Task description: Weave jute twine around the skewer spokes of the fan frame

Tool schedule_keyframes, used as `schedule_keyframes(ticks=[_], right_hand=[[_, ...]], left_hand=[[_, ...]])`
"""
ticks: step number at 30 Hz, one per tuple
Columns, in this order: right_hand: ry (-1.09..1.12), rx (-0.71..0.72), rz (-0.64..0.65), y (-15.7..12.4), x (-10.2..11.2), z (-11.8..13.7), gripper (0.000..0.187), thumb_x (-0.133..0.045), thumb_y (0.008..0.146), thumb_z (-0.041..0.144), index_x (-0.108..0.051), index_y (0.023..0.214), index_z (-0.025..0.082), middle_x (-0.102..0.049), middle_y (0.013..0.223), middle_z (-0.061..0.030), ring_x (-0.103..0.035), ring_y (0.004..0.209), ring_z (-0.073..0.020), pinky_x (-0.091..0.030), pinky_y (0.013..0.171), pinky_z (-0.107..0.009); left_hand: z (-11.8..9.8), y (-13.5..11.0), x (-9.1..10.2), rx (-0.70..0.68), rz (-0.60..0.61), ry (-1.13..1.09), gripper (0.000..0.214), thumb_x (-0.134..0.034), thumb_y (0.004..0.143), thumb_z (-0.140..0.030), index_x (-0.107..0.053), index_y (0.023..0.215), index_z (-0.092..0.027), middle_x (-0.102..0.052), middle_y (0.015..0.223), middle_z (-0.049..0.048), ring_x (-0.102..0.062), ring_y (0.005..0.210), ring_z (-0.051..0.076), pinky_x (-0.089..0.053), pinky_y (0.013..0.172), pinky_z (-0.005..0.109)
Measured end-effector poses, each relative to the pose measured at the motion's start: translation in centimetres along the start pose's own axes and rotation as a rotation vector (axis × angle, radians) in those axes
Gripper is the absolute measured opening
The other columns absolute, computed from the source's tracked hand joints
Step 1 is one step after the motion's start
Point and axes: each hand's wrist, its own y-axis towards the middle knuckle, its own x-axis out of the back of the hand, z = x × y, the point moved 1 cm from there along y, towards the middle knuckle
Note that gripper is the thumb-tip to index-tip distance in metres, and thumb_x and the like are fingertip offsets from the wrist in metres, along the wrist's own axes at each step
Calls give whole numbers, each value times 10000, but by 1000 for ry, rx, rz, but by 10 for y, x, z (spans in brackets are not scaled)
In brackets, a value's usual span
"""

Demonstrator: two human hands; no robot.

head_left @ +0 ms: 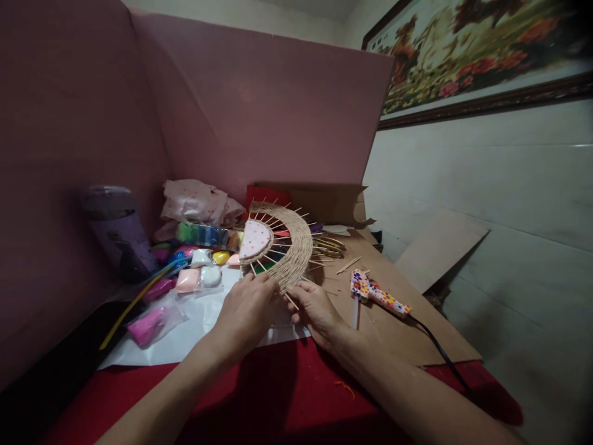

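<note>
A half-round twine fan (301,244), wound on thin wooden sticks that stick out around its rim, is held up over the table. At its inner side sits a white half-disc with red dots (254,240). My left hand (250,309) is closed at the lower edge of the fan, with its fingertips partly hidden. Thumb and fingers of my right hand (317,312) pinch the lower right end of the twine band, close to the stick tips.
Bagged modelling clay (188,280) lies on white paper (139,355) at the left, near a purple bottle (123,241). A flower-patterned glue gun (380,296) with a black cord and some loose sticks (348,266) rest on brown cardboard (407,340). Red cloth (273,395) covers the front.
</note>
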Motion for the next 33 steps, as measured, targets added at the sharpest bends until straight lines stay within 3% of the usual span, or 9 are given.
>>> schedule_keyframes(ticks=[5, 14, 33], right_hand=[[-53, 37, 0, 0, 0, -2, 202, -669, 654, 312, -542, 620, 158, -483, 525, 44, -415, 443, -62, -324, 325, -151], [-44, 34, -8, -1, 0, -2, 209, -697, 626, 320, -583, 640, 145, -511, 592, 28, -452, 487, -67, -343, 335, -152], [-43, 27, 8, 1, 1, -6, 256, -714, 622, 341, -550, 572, 150, -485, 508, 37, -417, 450, -66, -322, 354, -165]], left_hand=[[0, 2, -4, -36, -73, 67, 145, -487, 826, -228, -619, 777, -197, -620, 845, 66, -500, 853, 239, -373, 722, 375], [-2, -5, -10, -93, -205, 148, 147, -510, 818, -233, -619, 730, -189, -613, 813, 75, -483, 841, 239, -349, 750, 397], [-11, -4, -12, -178, -246, 261, 167, -499, 813, -182, -614, 696, -155, -605, 760, 101, -476, 841, 260, -348, 752, 427]])
